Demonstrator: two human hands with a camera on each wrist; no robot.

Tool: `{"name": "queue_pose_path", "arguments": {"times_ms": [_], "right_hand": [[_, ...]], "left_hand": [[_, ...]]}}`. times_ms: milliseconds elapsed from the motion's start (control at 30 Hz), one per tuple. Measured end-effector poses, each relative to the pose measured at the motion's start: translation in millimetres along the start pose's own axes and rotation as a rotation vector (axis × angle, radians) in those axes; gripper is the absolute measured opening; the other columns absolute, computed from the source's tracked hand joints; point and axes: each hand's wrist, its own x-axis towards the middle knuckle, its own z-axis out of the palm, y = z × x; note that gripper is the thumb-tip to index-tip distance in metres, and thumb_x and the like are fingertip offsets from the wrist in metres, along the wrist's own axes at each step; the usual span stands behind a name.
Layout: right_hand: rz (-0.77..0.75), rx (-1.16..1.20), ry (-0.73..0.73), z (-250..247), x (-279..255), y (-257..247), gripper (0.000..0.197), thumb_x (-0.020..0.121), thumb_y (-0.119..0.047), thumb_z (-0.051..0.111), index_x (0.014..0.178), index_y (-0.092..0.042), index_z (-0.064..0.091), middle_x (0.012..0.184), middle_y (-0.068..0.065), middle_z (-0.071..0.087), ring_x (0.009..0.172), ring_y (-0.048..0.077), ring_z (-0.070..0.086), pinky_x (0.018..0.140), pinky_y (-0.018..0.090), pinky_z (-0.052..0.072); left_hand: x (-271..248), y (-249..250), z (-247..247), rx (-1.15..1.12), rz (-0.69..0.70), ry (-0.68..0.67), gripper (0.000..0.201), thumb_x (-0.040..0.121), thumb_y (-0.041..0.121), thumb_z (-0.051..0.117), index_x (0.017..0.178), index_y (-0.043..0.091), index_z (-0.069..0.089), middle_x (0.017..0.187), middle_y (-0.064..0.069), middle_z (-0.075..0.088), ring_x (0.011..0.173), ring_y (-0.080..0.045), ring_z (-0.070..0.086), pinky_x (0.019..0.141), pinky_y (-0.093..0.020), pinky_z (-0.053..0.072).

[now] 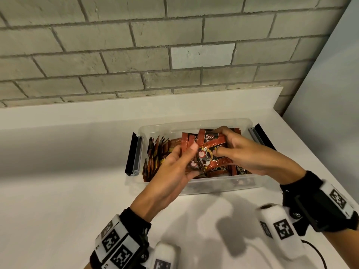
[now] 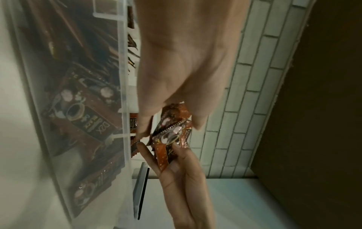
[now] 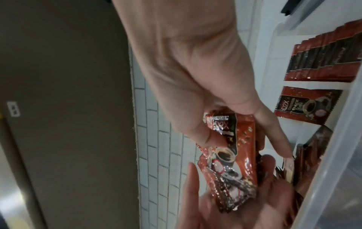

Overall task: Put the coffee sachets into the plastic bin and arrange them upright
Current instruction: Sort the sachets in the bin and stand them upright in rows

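Coffee sachets (image 1: 210, 152) marked D2X, gripped by both hands' fingers (image 1: 220, 151)

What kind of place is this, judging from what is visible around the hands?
Probably a kitchen or pantry counter, though that is not certain: a white countertop runs along a grey brick wall, and a clear plastic bin of coffee sachets stands on it.

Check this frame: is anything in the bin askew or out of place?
Yes. Several sachets lie flat at the right of the plastic bin, unlike the upright row at its left end. Both hands hold a bunched stack above it.
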Motion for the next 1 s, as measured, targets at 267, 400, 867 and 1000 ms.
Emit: {"name": "queue_pose_path", "arguments": {"times_ms": [267, 400, 867, 1000], "right_hand": [[-0.147, -0.41, 0.161, 1, 10, -10, 0.061, 0.082, -0.038, 0.065, 0.128, -0.024, 0.027, 0.106, 0.0, 0.062, 0.097, 0.018, 0.066, 0.09, 0.042, 0.053], [-0.228, -0.367, 0.272, 7, 16, -17, 0.065, 0.091, -0.029, 0.059, 0.142, -0.028, 0.02, 0.095, -0.001, 0.067, 0.086, 0.014, 0.069, 0.087, 0.032, 0.055], [-0.448, -0.389, 0.491, 1, 53, -51, 0.047, 0.083, -0.046, 0.065, 0.118, -0.028, 0.039, 0.111, 0.006, 0.051, 0.095, 0.013, 0.056, 0.073, 0.015, 0.043], [-0.422, -0.452, 0.515, -11, 59, -43, 0.033, 0.088, -0.031, 0.061, 0.118, -0.028, 0.048, 0.098, 0.002, 0.053, 0.094, 0.02, 0.054, 0.069, 0.017, 0.042]], "left_hand": [[8, 9, 8, 0.145, 0.155, 0.016, 0.03, 0.093, 0.0, 0.052, 0.119, 0.014, 0.047, 0.116, -0.012, 0.064, 0.104, -0.024, 0.066, 0.088, -0.035, 0.055], [15, 19, 15, 0.175, 0.22, 0.06, 0.03, 0.094, 0.002, 0.05, 0.119, 0.019, 0.05, 0.115, -0.011, 0.066, 0.105, -0.022, 0.066, 0.092, -0.037, 0.053], [52, 46, 46, 0.574, 0.302, -0.062, 0.062, 0.094, 0.0, 0.041, 0.148, 0.015, 0.016, 0.139, -0.006, 0.046, 0.128, -0.014, 0.046, 0.104, -0.034, 0.044], [66, 44, 48, 0.644, 0.199, -0.021, 0.048, 0.088, 0.01, 0.054, 0.13, 0.005, 0.032, 0.116, -0.015, 0.059, 0.109, -0.023, 0.061, 0.096, -0.044, 0.05]]}}
